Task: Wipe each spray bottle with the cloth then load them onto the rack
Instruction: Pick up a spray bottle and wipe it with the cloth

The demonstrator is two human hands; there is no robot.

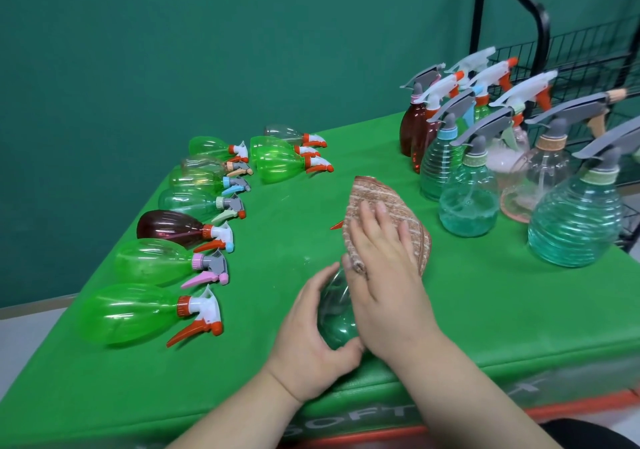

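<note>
My left hand (308, 341) wraps the likely light, slick bottle (337, 310) at its belly as my flat right hand (384, 268) presses cloth (391, 202) just beyond.

Your clear teal bottle (337, 313) points away from you near the bench's (485, 310) front edge, its upper half under the brown striped cloth (388, 220). On your left, the lying bottles (152, 265), mostly green, form a row. On your right, the upright bottles (467, 202) cluster beside the black wire rack (585, 57).
</note>
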